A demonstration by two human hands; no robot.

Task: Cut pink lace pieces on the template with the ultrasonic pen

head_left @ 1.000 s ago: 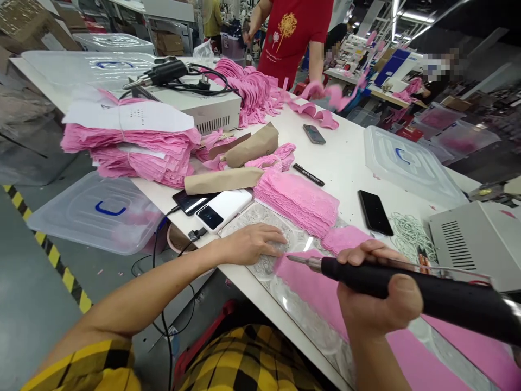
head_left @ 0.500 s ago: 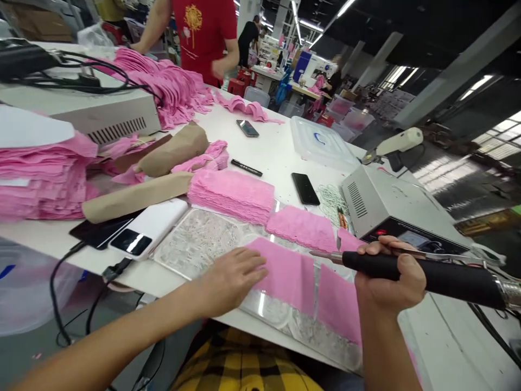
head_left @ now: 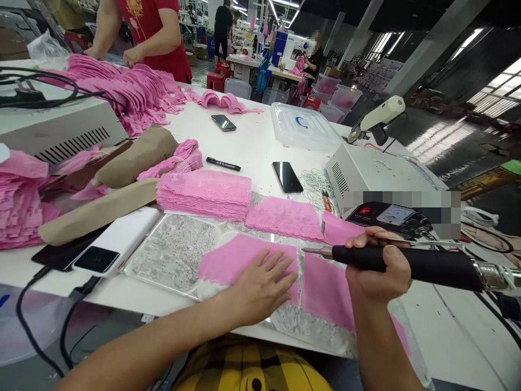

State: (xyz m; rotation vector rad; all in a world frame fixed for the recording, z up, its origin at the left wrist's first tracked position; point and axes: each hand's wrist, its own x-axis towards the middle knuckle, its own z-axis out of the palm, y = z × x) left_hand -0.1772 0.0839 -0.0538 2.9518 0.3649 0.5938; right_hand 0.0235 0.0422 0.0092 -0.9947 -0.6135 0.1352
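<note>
The left hand [head_left: 260, 288] lies flat, fingers spread, on a pink fabric panel [head_left: 228, 258] atop a grey marbled board [head_left: 171, 250]. The right hand's fingers wrap a black-handled, metal-tipped tool [head_left: 439, 269] — pointing left, tip just beside the panel's far right corner.

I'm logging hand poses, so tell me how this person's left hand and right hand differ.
The left hand lies palm down on a piece of pink cloth, while the right hand grips a black-handled tool. The left hand is spread out, nearly flat; the right hand is curled closed. Both hands are bare.
</note>
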